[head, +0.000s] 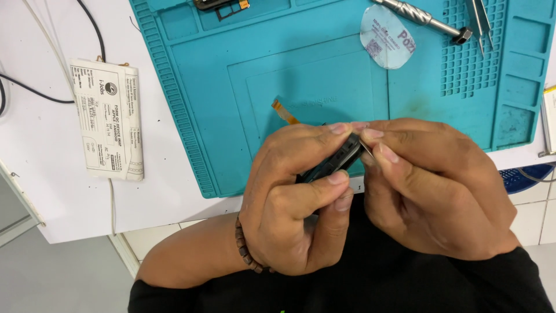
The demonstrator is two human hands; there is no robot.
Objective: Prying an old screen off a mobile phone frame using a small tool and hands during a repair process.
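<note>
A white table (46, 133) carries a teal work mat (260, 69), a folded paper form (107, 119) at nine o'clock. Both grips, left hand (292, 197) and right hand (431, 185), pinch a small black device (336, 161) at centre, its orange ribbon cable (285, 111) trailing toward eleven o'clock.

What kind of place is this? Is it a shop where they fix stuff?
Probably a small electronics repair bench. A teal repair mat with little trays covers the white table, a metal screwdriver and tweezers lie on it, and both hands work on a small dark device.
</note>
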